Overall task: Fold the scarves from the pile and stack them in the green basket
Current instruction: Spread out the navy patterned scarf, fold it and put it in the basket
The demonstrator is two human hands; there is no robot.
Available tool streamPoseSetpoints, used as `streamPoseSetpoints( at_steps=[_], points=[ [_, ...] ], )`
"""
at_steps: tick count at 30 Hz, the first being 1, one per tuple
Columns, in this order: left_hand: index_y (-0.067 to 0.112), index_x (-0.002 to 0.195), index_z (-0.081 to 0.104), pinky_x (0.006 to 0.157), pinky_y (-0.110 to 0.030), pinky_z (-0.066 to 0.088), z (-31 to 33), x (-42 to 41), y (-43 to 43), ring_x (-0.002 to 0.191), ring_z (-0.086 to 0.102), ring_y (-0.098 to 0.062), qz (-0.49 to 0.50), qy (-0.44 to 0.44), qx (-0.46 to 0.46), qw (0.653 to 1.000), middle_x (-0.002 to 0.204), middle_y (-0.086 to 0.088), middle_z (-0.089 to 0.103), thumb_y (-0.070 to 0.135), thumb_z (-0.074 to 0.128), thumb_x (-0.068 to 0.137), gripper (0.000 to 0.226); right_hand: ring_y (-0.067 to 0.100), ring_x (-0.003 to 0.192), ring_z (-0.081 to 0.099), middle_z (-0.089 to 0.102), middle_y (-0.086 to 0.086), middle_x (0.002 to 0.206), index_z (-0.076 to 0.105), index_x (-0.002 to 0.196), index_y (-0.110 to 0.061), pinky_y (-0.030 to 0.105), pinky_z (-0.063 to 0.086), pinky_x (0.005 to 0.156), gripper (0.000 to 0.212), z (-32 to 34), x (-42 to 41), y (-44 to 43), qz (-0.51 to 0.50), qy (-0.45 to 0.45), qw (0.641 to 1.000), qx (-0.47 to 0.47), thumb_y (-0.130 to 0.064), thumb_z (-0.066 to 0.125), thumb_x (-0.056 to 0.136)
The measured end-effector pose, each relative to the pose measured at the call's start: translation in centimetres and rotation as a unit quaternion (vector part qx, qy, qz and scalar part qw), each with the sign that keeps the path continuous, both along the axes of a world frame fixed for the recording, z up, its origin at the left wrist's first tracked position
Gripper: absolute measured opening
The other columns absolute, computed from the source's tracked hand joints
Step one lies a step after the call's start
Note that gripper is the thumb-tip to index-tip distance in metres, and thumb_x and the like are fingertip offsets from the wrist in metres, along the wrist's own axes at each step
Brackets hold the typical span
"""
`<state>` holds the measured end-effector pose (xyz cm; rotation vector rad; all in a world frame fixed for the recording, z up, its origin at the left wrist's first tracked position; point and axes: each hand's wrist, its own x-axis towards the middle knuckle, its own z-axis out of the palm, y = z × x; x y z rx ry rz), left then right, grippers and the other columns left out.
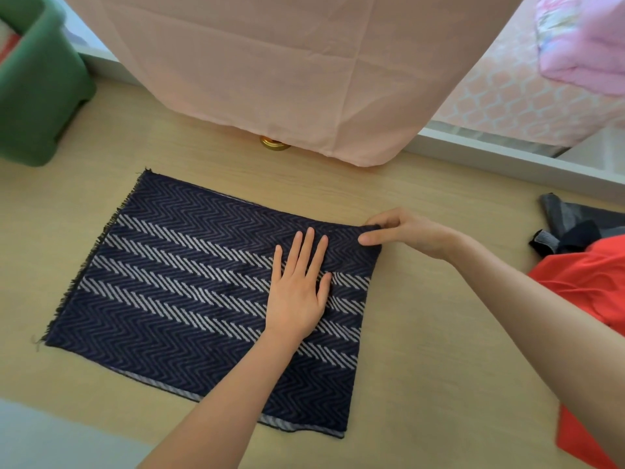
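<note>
Bare forearms (216,411); left hand (297,296), right hand (406,233).

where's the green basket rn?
Head view, top left: the green basket sits at the far left of the wooden table, up-left of the navy zigzag scarf and left of the hanging pink cloth.

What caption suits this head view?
Left hand presses the navy chevron scarf flat; right hand pinches its far right corner.

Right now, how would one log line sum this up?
step: folding | left hand: flat on scarf | right hand: pinches scarf corner | basket: far left
</note>
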<state>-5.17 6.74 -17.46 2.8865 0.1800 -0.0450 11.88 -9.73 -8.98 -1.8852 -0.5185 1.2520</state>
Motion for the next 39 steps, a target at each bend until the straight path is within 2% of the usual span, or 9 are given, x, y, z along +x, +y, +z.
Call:
streamPoseSetpoints(
  at_steps=[3,5,8,14,20,24,28,34,39],
  points=[
    [0.024,0.153,0.01,0.119,-0.046,0.006,0.0,0.0,0.1,0.147,-0.002,-0.016,-0.005,0.002,0.0,1.0,0.161,-0.001,0.004,0.04,0.023,0.101,0.056,0.021,0.125,0.035,0.057,-0.033,0.093,0.069,0.08,-0.048,0.044,0.019,0.111,0.012,-1.5,0.5,-0.8,0.101,-0.1,0.982,-0.125,-0.057,0.062,0.081],
    [0.024,0.153,0.011,0.119,-0.046,0.007,0.0,-0.1,0.1,0.147,-0.001,-0.016,-0.006,0.0,0.0,1.0,0.16,-0.001,0.005,0.04,0.023,0.101,0.056,0.021,0.124,0.023,0.053,-0.026,0.103,0.069,0.087,-0.042,0.043,0.012,0.111,0.027,-2.2,0.6,-1.2,0.13,-0.137,0.97,-0.155,-0.065,0.058,0.078],
    [0.024,0.153,0.011,0.119,-0.045,0.007,-0.1,-0.1,0.1,0.147,-0.002,-0.017,-0.011,0.0,-0.004,1.0,0.16,-0.002,0.004,0.04,0.023,0.101,0.056,0.014,0.112,0.018,0.045,-0.012,0.104,0.068,0.093,-0.022,0.034,0.015,0.101,0.039,-1.6,0.5,-1.1,0.122,-0.23,0.948,-0.182,-0.058,0.058,0.083],
    [0.023,0.153,0.01,0.119,-0.045,0.004,-0.2,-0.1,0.1,0.147,-0.004,-0.018,-0.004,0.003,0.0,1.0,0.161,-0.003,0.001,0.041,0.023,0.101,0.057,0.022,0.125,0.024,0.036,-0.003,0.132,0.067,0.103,-0.022,0.035,0.012,0.103,0.038,-3.3,-1.5,-1.1,0.067,-0.431,0.88,-0.189,-0.054,0.051,0.089],
    [0.019,0.153,0.012,0.119,-0.042,-0.001,-0.2,0.1,0.6,0.147,-0.004,-0.017,-0.014,-0.003,-0.029,0.999,0.16,-0.003,0.002,0.045,0.02,0.099,0.06,0.013,0.114,0.039,0.044,-0.004,0.119,0.055,0.12,-0.026,0.02,0.019,0.091,0.046,-3.4,-14.9,-3.5,-0.22,-0.395,0.886,-0.102,-0.05,0.065,0.082],
    [0.021,0.145,0.033,0.119,-0.034,-0.006,1.4,-0.5,1.6,0.146,0.004,-0.008,-0.019,-0.037,-0.232,0.972,0.156,0.003,0.021,0.045,0.032,0.097,0.055,-0.008,0.106,0.037,0.04,-0.029,0.112,0.04,0.117,-0.048,0.016,0.03,0.09,0.053,-4.1,-26.6,-3.2,-0.237,-0.275,0.926,-0.099,-0.071,0.056,0.072],
    [0.027,0.117,0.057,0.115,-0.031,0.02,4.1,-5.8,2.5,0.127,0.037,-0.001,-0.134,-0.038,-0.298,0.945,0.127,0.013,0.05,0.047,0.051,0.092,0.033,0.004,0.097,0.042,0.046,-0.017,0.107,0.044,0.116,-0.039,0.029,0.044,0.081,0.048,-5.8,-31.6,-1.5,-0.249,-0.319,0.908,-0.11,-0.059,0.057,0.075],
    [0.029,0.122,0.052,0.105,-0.018,0.021,3.2,-13.5,4.0,0.118,0.038,-0.003,-0.306,0.075,-0.211,0.925,0.126,0.013,0.048,0.061,0.058,0.075,0.057,0.006,0.085,0.058,0.059,-0.017,0.09,0.061,0.082,-0.033,0.03,0.047,0.077,0.016,-4.7,-32.0,-0.3,-0.415,-0.249,0.873,-0.063,-0.021,0.072,0.083],
    [0.027,0.114,0.058,0.092,-0.019,0.032,3.4,-13.0,4.1,0.104,0.051,-0.005,-0.255,0.048,-0.227,0.939,0.11,0.013,0.06,0.038,0.058,0.08,0.035,0.01,0.077,0.058,0.061,-0.011,0.083,0.064,0.086,-0.029,0.024,0.047,0.07,0.011,-3.4,-31.3,0.5,-0.444,-0.205,0.871,-0.05,-0.018,0.068,0.087]
  ],
)
